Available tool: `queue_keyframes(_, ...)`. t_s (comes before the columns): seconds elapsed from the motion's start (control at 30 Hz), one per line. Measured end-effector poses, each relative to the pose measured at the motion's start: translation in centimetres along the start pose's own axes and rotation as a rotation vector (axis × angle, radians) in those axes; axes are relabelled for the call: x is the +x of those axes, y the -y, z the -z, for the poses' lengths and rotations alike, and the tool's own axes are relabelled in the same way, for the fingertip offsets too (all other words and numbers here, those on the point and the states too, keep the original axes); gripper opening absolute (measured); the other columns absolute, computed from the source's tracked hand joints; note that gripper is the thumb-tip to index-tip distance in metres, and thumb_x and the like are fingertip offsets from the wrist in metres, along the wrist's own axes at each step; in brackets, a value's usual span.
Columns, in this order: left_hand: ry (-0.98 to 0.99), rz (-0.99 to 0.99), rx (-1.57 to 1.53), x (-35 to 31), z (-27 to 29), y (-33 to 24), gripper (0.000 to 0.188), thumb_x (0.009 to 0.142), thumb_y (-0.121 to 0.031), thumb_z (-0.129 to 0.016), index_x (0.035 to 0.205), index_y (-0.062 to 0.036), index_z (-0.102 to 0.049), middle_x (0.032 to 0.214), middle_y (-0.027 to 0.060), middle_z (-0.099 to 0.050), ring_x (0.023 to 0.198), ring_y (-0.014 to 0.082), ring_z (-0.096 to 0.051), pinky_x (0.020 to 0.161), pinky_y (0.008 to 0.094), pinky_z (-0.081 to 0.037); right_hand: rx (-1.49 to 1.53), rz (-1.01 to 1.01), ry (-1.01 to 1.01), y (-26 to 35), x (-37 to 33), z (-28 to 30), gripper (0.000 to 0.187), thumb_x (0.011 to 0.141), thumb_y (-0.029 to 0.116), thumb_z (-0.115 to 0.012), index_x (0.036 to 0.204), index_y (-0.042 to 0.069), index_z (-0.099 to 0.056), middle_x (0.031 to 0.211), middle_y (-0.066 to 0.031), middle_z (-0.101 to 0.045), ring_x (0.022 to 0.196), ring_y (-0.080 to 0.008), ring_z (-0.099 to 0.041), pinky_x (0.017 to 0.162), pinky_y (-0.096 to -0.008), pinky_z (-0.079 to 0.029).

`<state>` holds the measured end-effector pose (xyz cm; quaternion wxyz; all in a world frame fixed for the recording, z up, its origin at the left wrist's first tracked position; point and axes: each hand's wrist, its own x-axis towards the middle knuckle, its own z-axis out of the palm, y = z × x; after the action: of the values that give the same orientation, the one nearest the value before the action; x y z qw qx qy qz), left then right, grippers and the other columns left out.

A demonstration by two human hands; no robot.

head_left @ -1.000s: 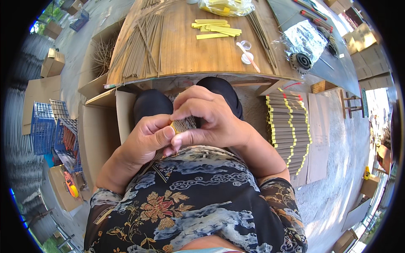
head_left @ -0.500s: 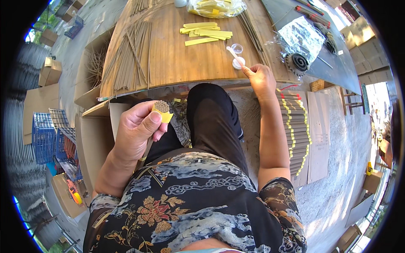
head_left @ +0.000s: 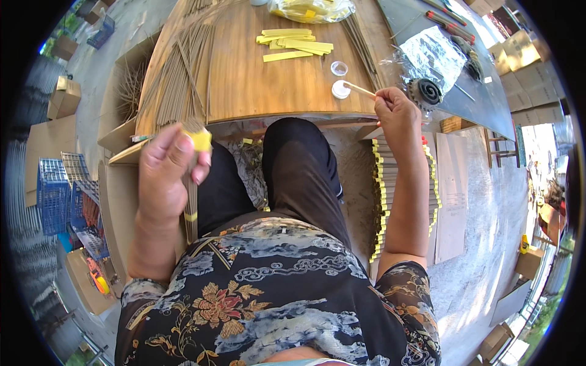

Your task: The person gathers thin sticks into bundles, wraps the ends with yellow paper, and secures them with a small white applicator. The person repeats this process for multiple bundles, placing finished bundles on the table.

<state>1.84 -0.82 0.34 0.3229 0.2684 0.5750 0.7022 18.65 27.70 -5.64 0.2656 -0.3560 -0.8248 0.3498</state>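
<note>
My left hand (head_left: 163, 174) is closed around an upright bundle of thin brown sticks (head_left: 192, 204), over my left thigh. A yellow paper strip (head_left: 200, 141) wraps its upper end, and another yellow band shows lower down. My right hand (head_left: 398, 113) pinches a slim pale applicator stick (head_left: 361, 90) just past the table's front edge. The stick's far tip is at a small round white pot (head_left: 340, 89). Behind the pot lies a clear round lid (head_left: 339, 68). Loose yellow paper strips (head_left: 294, 44) are piled farther back on the wooden table (head_left: 262, 91).
Loose brown sticks (head_left: 183, 79) spread over the table's left side. A plastic bag of yellow strips (head_left: 311, 10) sits at the back. Beside my right forearm lie stacked banded bundles (head_left: 400, 183). A dark coiled roll (head_left: 426, 91) and crinkled clear plastic (head_left: 432, 58) rest at the right.
My left hand has moved left and slightly up with the bundle, which looks blurred at its top. My right hand has shifted right, and the applicator stick now lies flatter, its tip at the pot.
</note>
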Motion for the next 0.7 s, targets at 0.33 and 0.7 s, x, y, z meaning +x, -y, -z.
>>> queue_keyframes(0.33,-0.192,-0.376,-0.140,4.4,5.1,-7.6,0.026,0.088,-0.030,-0.053,0.091,-0.0039,-0.052,0.070,0.0071,-0.054,0.052,0.0113,-0.047,0.046,0.0220,-0.038,-0.295,0.155,0.099,-1.0,1.8,-2.5,0.012,0.076,0.005,-0.057,0.087,0.003,-0.062,0.082,-0.0131,-0.061,0.075,-0.0234,-0.060,0.068,-0.0321,-0.046)
queue_keyframes(0.7,-0.450,-0.517,-0.253,9.6,9.2,-10.9,0.018,0.087,-0.023,-0.053,0.089,-0.0056,-0.049,0.066,0.0065,-0.051,0.051,0.0132,-0.045,0.044,0.0239,-0.037,-0.351,0.172,0.067,-1.2,2.0,-2.5,0.011,0.077,0.009,-0.058,0.085,0.003,-0.062,0.081,-0.0133,-0.062,0.074,-0.0235,-0.061,0.068,-0.0314,-0.046)
